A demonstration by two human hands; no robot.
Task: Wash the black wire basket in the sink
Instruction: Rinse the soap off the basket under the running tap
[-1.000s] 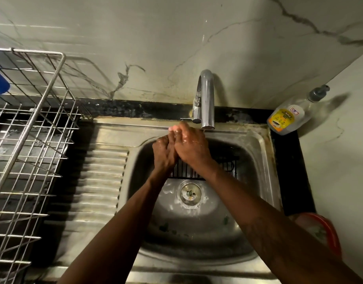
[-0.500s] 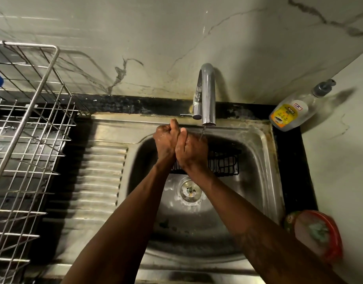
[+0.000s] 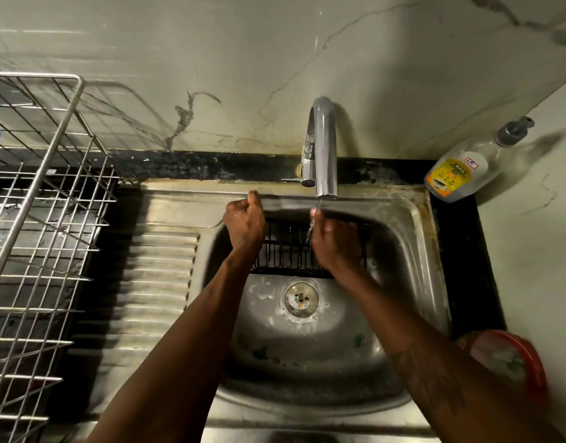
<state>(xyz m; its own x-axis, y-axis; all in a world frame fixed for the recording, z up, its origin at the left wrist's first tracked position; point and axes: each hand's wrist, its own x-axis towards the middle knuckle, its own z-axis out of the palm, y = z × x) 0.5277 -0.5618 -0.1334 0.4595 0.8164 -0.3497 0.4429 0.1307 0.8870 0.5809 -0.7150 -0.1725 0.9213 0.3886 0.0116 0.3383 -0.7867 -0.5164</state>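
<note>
The black wire basket lies at the far side of the steel sink, under the tap. My hands partly cover it. My left hand is curled into a fist with the thumb raised, over the basket's left end. My right hand is over the basket's right half with its fingers bent. A thin stream of water from the tap falls on its forefinger. I cannot see either hand gripping the wires.
A steel dish rack stands at the left beside the ribbed draining board. A soap bottle leans in the back right corner. A red bowl sits at the sink's right front. The drain has foam around it.
My hands were pressed together under the tap. They have since parted, the left going left and the right staying under the stream. More of the basket shows between them.
</note>
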